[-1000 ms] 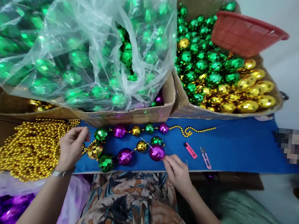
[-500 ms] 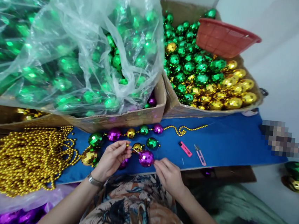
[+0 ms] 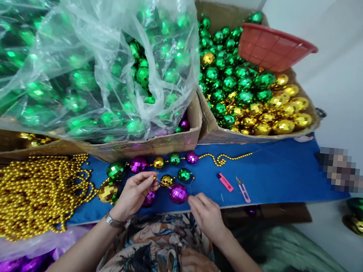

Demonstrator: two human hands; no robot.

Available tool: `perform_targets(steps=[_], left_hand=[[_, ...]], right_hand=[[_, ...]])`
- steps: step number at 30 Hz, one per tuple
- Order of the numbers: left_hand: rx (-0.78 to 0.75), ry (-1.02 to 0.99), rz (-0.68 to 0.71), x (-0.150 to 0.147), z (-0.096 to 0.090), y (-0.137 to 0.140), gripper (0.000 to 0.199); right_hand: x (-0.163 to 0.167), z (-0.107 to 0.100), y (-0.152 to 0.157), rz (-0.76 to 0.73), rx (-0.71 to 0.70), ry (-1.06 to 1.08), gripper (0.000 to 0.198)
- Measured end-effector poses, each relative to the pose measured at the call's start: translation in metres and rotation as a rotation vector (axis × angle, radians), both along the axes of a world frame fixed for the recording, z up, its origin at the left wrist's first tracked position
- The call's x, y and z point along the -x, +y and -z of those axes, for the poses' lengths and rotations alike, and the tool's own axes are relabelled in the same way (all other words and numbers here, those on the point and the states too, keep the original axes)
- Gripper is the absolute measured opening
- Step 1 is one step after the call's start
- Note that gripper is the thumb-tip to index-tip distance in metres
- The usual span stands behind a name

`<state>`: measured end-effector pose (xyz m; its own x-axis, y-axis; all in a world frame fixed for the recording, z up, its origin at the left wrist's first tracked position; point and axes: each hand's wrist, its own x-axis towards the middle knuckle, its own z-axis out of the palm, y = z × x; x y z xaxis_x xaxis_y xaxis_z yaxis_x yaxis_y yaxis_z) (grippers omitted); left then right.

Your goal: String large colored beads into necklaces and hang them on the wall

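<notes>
Purple and faceted, a large bead (image 3: 178, 193) sits near the front edge of the blue-covered worktop (image 3: 286, 176) in the head view, between the person's two hands. The left hand (image 3: 132, 195), with a metal band (image 3: 114, 220) at its wrist, has thumb and forefinger pinched on a thin needle-like length (image 3: 161, 182) that runs toward this bead. The right hand (image 3: 207, 215) is narrow, fingertips drawn together just beside the bead's right side, near a fine thread (image 3: 192, 185); whether they grip it I cannot tell. Behind the bead lie a smaller gold bead (image 3: 167, 180) and a green bead (image 3: 184, 175). Toward the back edge, a string of mixed beads (image 3: 138, 165) ends in a thin gold chain (image 3: 220, 160). Right of the hands rest a pink cutter (image 3: 225, 182) and pink-handled snips (image 3: 243, 190). Gold bead strands (image 3: 34, 194) are heaped at the left end. Along the back edge stand two cardboard boxes (image 3: 148, 146), one under clear plastic (image 3: 115, 27) full of green balls, the other holding green and gold balls with a red basket (image 3: 273, 48) on top.
</notes>
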<state>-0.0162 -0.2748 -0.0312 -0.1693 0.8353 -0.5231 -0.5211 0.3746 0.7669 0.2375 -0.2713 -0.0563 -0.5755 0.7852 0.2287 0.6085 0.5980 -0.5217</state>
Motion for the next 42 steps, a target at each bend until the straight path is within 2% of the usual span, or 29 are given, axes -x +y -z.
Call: perform_targets(steps=[8, 10, 13, 15, 18, 21, 24, 28, 37, 40, 42], left_hand=[[-0.070, 0.262, 0.093, -0.005, 0.004, -0.005, 0.027], [-0.070, 0.277, 0.124, -0.015, 0.005, -0.007, 0.025], [-0.104, 0.366, 0.227, -0.032, 0.010, -0.009, 0.020], [-0.208, 0.507, 0.276, -0.042, 0.015, -0.009, 0.015], [-0.413, 0.723, 0.333, -0.051, 0.020, -0.008, 0.012], [-0.588, 0.865, 0.428, -0.057, 0.015, -0.004, 0.018], [-0.723, 0.944, 0.458, -0.066, 0.004, 0.002, 0.018], [-0.790, 0.948, 0.430, -0.076, -0.005, 0.006, 0.016], [-0.651, 0.768, 0.297, -0.080, -0.002, 0.001, 0.011], [-0.624, 0.730, 0.269, -0.081, -0.001, 0.003, 0.011], [-0.576, 0.664, 0.253, -0.083, 0.002, 0.004, 0.018]], right_hand=[[-0.004, 0.002, -0.002, 0.033, -0.144, -0.091, 0.025], [-0.002, 0.010, -0.003, 0.038, -0.113, -0.032, 0.025], [0.002, 0.030, -0.003, 0.058, 0.036, 0.084, 0.024], [0.003, 0.043, -0.002, 0.082, 0.110, 0.113, 0.023], [0.000, 0.050, 0.002, 0.134, 0.105, 0.092, 0.027], [-0.001, 0.037, 0.007, 0.167, 0.078, 0.104, 0.031], [0.003, 0.023, 0.012, 0.106, 0.014, 0.156, 0.028], [0.008, 0.020, 0.016, 0.064, -0.068, 0.168, 0.022], [0.000, 0.024, 0.019, 0.025, -0.015, 0.123, 0.026], [-0.001, 0.020, 0.019, 0.010, 0.016, 0.159, 0.027], [-0.002, 0.013, 0.019, 0.016, 0.089, 0.222, 0.025]])
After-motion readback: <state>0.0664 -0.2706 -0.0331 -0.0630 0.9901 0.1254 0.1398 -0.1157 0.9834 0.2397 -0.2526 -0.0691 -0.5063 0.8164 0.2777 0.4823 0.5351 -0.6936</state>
